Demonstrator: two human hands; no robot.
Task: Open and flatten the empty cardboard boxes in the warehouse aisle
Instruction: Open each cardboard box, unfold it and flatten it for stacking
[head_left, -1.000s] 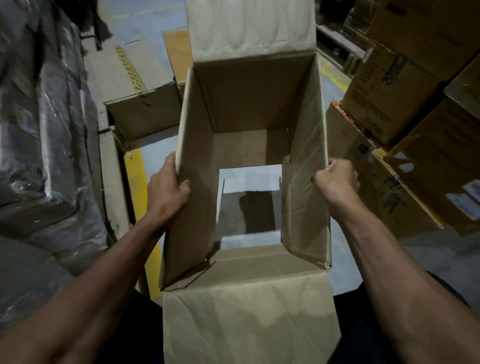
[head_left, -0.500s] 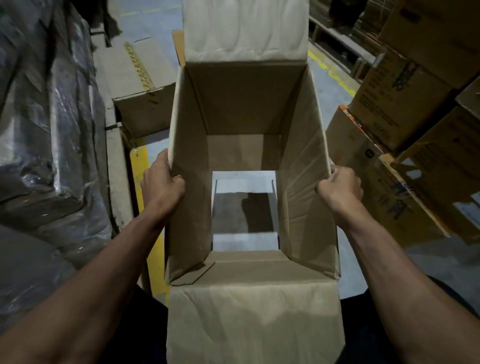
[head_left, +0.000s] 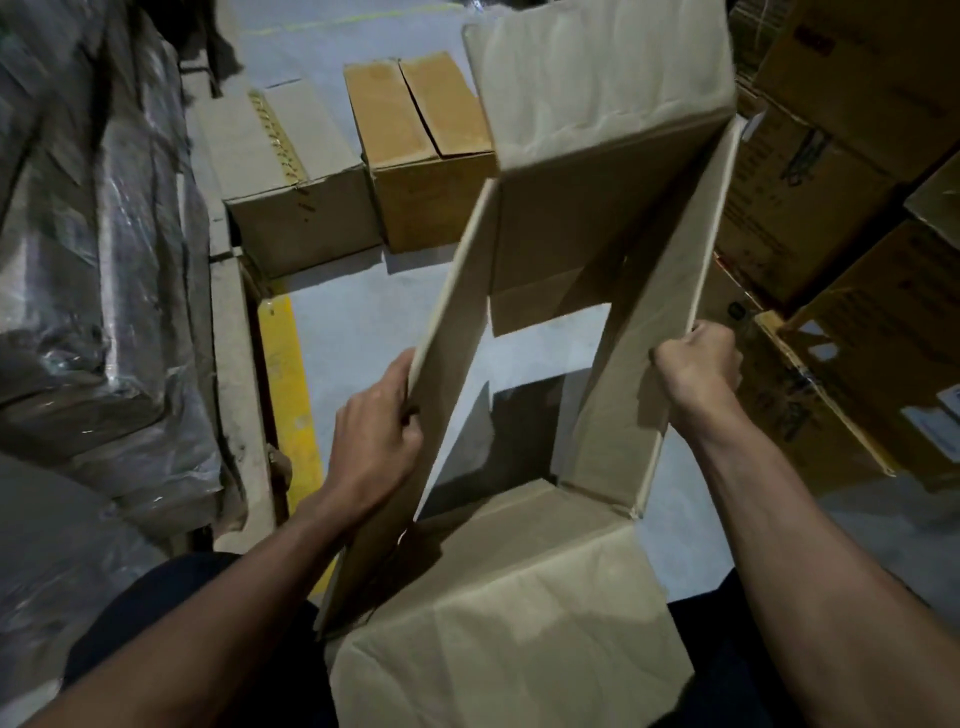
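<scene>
An empty brown cardboard box (head_left: 524, 639) hangs in front of me, open at both ends, so the grey floor shows through it. Its walls lean to the right in a skewed, parallelogram shape. My left hand (head_left: 374, 441) grips the edge of the left wall, thumb inside and fingers outside. My right hand (head_left: 698, 364) is curled round the top edge of the right wall. One end flap sticks up at the far side and another hangs down toward my legs.
Two closed boxes, a grey-brown one (head_left: 296, 176) and a tan one (head_left: 421, 156), stand on the floor ahead. Plastic-wrapped goods (head_left: 93, 291) fill the left. Stacked printed cartons (head_left: 841, 197) crowd the right. A yellow floor line (head_left: 291, 384) runs beside the left pallet.
The box has gone from a square opening to a slanted one, its walls leaning right. Both hands kept their hold and shifted right. The view now shows the tan box on the floor.
</scene>
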